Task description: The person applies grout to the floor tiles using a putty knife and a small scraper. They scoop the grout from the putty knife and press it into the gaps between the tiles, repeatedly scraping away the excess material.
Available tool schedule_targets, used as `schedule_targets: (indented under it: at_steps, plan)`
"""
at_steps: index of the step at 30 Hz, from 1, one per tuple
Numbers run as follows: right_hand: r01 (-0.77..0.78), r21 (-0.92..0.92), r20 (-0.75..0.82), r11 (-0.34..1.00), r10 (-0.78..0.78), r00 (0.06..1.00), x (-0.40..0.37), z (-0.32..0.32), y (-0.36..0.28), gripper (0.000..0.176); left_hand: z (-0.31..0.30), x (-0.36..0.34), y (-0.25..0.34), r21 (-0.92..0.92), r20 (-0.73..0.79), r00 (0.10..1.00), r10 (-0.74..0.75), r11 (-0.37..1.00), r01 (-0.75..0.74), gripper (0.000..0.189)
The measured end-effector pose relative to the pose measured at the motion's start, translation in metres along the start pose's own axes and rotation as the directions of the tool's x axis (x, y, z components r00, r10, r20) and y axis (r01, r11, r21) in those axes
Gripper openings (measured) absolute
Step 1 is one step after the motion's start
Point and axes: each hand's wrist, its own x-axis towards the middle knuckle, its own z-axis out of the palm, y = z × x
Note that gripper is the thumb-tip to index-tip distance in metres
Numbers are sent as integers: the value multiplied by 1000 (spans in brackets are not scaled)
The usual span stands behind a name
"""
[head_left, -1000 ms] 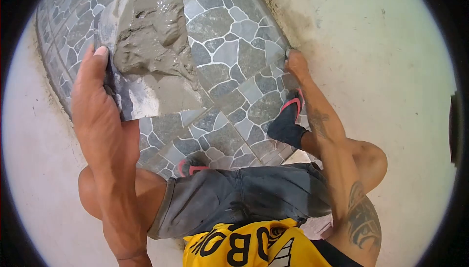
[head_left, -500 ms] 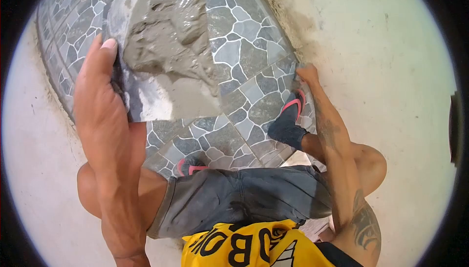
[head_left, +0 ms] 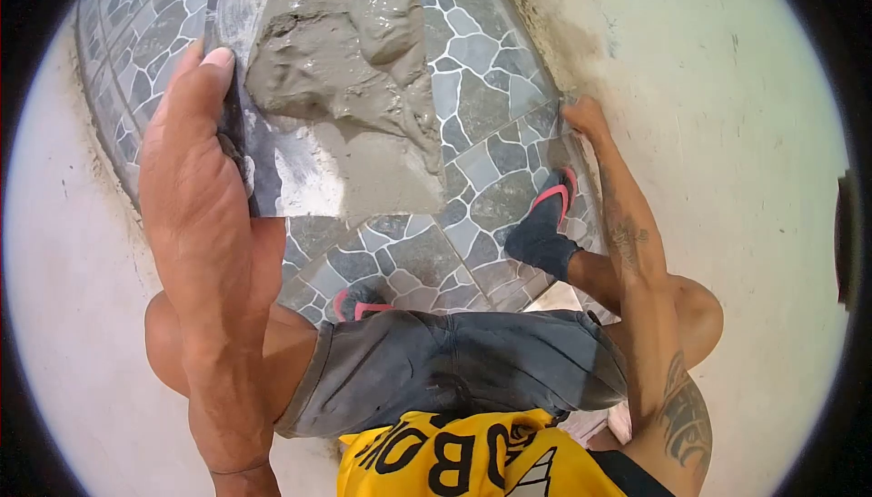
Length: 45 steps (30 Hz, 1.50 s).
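Observation:
My left hand (head_left: 195, 170) grips the left edge of a flat metal trowel blade (head_left: 300, 179), thumb lying along its rim. A thick heap of wet grey mortar (head_left: 345, 52) covers the blade's far half. The blade hovers over the stone-pattern floor tiles (head_left: 481, 106). My right hand (head_left: 586, 117) reaches down to the right edge of the tiled strip, fingers curled on a tile's edge where it meets the concrete; whether it grips anything is not clear.
I squat on the tiles in dark shorts, one sandalled foot (head_left: 545, 220) at the right and the other (head_left: 359, 302) under my knee. Pale bare concrete (head_left: 736, 134) lies on both sides of the tiled strip, with mortar smears along the edge.
The loaded trowel and my left hand have shifted right and slightly up in view. My right hand has stayed on the tile edge.

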Motion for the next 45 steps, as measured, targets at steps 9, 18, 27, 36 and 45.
schedule_targets:
  at_steps: [9,18,27,36,45]
  plan:
    - [27,-147,-31,989,-31,999,20,33,-19,32,10,-11,6,-40,-120,992,26,999,-31,41]
    - [300,-227,-152,926,-338,929,15,18,15,33,1,-16,10,-48,-47,998,34,998,-37,40]
    - [422,-224,-53,879,-443,895,-7,52,-1,31,5,-8,9,-51,-43,997,60,997,-62,31]
    - [446,-146,-150,883,-465,872,-130,137,-57,28,23,20,8,-104,-25,1000,-10,995,7,16]
    - [454,-141,22,880,-456,890,-214,167,-119,22,8,26,-1,-59,11,1000,25,998,-25,18]
